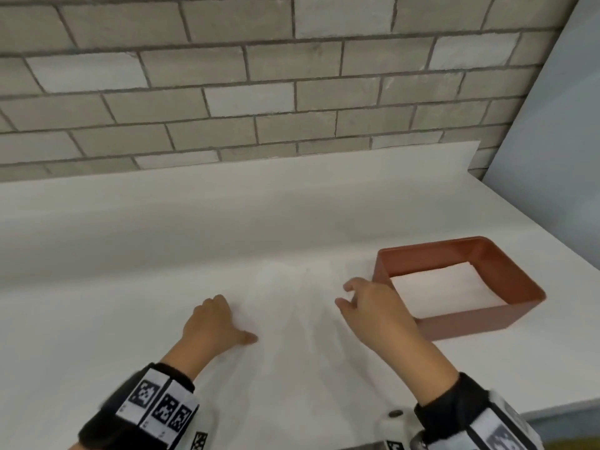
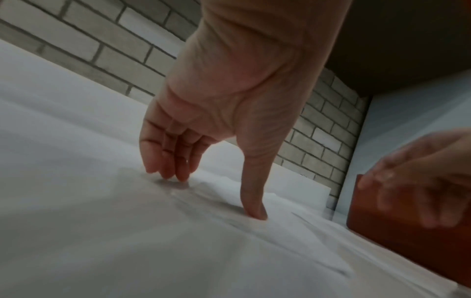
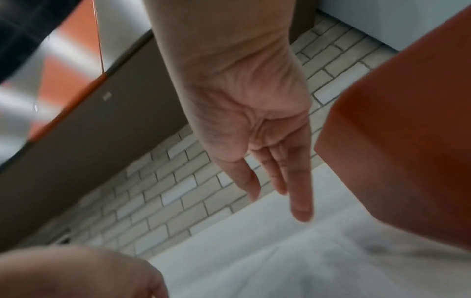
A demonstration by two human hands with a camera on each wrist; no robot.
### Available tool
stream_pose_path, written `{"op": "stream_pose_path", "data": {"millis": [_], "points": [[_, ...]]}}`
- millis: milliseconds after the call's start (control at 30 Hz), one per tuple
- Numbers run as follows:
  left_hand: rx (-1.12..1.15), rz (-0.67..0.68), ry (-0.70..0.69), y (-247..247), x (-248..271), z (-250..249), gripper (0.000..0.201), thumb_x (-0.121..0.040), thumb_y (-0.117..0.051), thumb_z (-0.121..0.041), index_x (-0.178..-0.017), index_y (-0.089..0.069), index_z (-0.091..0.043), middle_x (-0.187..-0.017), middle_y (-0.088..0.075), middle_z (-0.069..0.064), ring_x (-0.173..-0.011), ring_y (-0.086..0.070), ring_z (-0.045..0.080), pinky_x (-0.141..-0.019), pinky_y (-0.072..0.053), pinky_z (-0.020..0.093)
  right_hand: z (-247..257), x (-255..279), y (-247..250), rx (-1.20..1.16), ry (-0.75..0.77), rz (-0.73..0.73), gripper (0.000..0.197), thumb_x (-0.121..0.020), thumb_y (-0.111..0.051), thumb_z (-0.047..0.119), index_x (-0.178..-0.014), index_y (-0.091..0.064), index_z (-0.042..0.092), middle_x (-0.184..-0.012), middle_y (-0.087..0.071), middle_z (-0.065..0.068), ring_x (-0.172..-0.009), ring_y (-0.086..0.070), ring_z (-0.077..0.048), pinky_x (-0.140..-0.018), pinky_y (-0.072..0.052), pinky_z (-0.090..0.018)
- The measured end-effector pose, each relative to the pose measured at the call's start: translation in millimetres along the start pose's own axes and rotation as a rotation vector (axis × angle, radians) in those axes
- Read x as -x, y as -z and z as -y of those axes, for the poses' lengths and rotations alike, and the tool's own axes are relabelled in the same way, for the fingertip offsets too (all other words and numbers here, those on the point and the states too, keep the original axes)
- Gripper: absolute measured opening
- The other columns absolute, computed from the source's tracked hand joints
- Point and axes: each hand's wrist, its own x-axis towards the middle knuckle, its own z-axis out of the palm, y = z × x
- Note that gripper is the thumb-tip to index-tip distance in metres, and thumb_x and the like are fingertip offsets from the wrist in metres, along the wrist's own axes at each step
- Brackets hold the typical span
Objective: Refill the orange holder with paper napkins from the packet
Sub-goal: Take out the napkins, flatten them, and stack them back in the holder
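Note:
The orange holder (image 1: 470, 319) stands open-topped on the white counter at the right, with a white napkin stack (image 1: 435, 290) lying inside it. Left of it lies the packet (image 1: 292, 306), a flat, wrinkled pale film; I cannot tell what it holds. My left hand (image 1: 232, 318) rests on the packet's left part. In the left wrist view, the left hand (image 2: 213, 195) touches the packet (image 2: 280, 252) with its thumb and straight fingertips. My right hand (image 1: 344, 293) hovers over the packet's right part beside the holder's left wall, fingers relaxed and holding nothing. In the right wrist view, the right hand (image 3: 277, 207) is above the packet (image 3: 305, 262), with the holder (image 3: 407, 141) alongside.
A grey brick wall (image 1: 292, 92) and a low white upstand (image 1: 259, 177) close the back of the counter. A pale blue panel (image 1: 552, 141) bounds the right side. The counter's front edge (image 1: 558, 407) runs near my right wrist.

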Motion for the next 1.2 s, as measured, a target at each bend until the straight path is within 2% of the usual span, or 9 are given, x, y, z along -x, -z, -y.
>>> {"op": "stream_pose_path", "data": {"millis": [67, 267, 433, 533, 700, 833, 900, 1067, 1200], "points": [[-0.008, 0.034, -0.025, -0.7, -3.0, 1.8, 0.083, -0.068, -0.075, -0.054, -0.127, -0.038, -0.008, -0.124, -0.053, 0.006, -0.113, -0.054, 0.024, -0.087, -0.046, 0.029, 1.7, -5.1, -9.7, 0.177, -0.111, 0.098, 0.040, -0.097, -0.043, 0.037, -0.128, -0.049, 0.012, -0.117, -0.063, -0.006, -0.106, -0.061, -0.021, -0.084, -0.049, -0.028], [0.047, 0.101, -0.097, 4.9, -17.2, 19.4, 0.064, -0.064, -0.078, -0.051, -0.110, -0.059, -0.011, -0.104, -0.063, -0.001, -0.093, -0.060, 0.020, -0.080, -0.048, 0.028, 2.0, -5.3, -25.5, 0.347, -0.309, 0.296, 0.054, -0.082, -0.058, 0.057, -0.109, -0.057, 0.011, -0.094, -0.065, -0.001, -0.081, -0.062, -0.018, -0.059, -0.044, -0.024], [0.206, -0.046, -0.142, 15.2, -20.8, 36.4, 0.031, -0.075, -0.073, -0.030, -0.095, -0.061, -0.011, -0.095, -0.063, 0.003, -0.086, -0.060, 0.022, -0.064, -0.042, 0.025, -0.9, -8.8, -33.1, 0.340, -0.359, 0.325, 0.062, -0.081, -0.063, 0.055, -0.121, -0.054, 0.009, -0.114, -0.064, -0.003, -0.100, -0.065, -0.019, -0.076, -0.052, -0.026], [0.413, -0.221, -0.157, 29.5, -17.8, 42.2, 0.017, -0.079, -0.070, -0.017, -0.086, -0.054, -0.016, -0.087, -0.056, 0.002, -0.070, -0.050, 0.015, -0.053, -0.034, 0.022, -5.1, -5.0, -37.4, 0.189, -0.328, 0.247, 0.056, -0.085, -0.063, 0.044, -0.128, -0.051, 0.011, -0.122, -0.058, -0.004, -0.104, -0.061, -0.019, -0.082, -0.049, -0.024], [0.568, -0.528, -0.237, 51.9, -11.9, 46.8, 0.022, -0.081, -0.069, -0.015, -0.102, -0.061, -0.014, -0.092, -0.059, -0.001, -0.078, -0.051, 0.017, -0.061, -0.037, 0.026, -8.8, 7.2, -28.3, -0.211, -0.180, -0.153, 0.012, -0.088, -0.063, 0.028, -0.094, -0.060, 0.017, -0.079, -0.063, 0.007, -0.066, -0.054, -0.005, -0.052, -0.035, -0.011], [0.687, -0.690, -0.317, 64.0, -4.7, 40.1, 0.023, -0.085, -0.067, -0.013, -0.106, -0.066, -0.004, -0.086, -0.057, -0.002, -0.081, -0.053, 0.018, -0.057, -0.038, 0.005, -9.3, 19.0, 6.7, -0.436, -0.125, -0.370, 0.008, -0.087, -0.065, 0.029, -0.093, -0.063, 0.024, -0.077, -0.067, 0.006, -0.074, -0.062, -0.012, -0.063, -0.050, -0.025], [0.709, -0.723, -0.361, 70.3, -1.1, 32.5, 0.021, -0.088, -0.064, -0.015, -0.105, -0.067, -0.004, -0.090, -0.058, -0.004, -0.086, -0.054, 0.017, -0.063, -0.036, 0.008, -17.4, 19.1, 30.8, -0.540, -0.136, -0.451, 0.011, -0.087, -0.065, 0.026, -0.096, -0.065, 0.021, -0.088, -0.070, 0.003, -0.085, -0.064, -0.017, -0.077, -0.053, -0.034], [0.743, -0.753, -0.453, 91.2, 5.1, -2.9, 0.020, -0.088, -0.063, -0.021, -0.105, -0.065, -0.011, -0.095, -0.058, -0.005, -0.090, -0.051, 0.013, -0.079, -0.034, 0.022, -68.0, 3.7, 91.7, -0.576, -0.223, -0.427, 0.025, -0.089, -0.064, 0.024, -0.112, -0.065, 0.014, -0.102, -0.070, -0.005, -0.093, -0.065, -0.026, -0.085, -0.053, -0.039], [0.913, -0.690, -0.574, 113.6, 19.3, -47.3, 0.006, -0.087, -0.065, -0.023, -0.092, -0.065, -0.020, -0.091, -0.065, -0.006, -0.083, -0.059, 0.014, -0.074, -0.042, 0.024, -126.1, -18.2, 113.2, -0.526, -0.354, -0.341, 0.028, -0.090, -0.061, 0.021, -0.116, -0.063, 0.014, -0.111, -0.068, -0.009, -0.097, -0.064, -0.030, -0.091, -0.051, -0.044]]}}
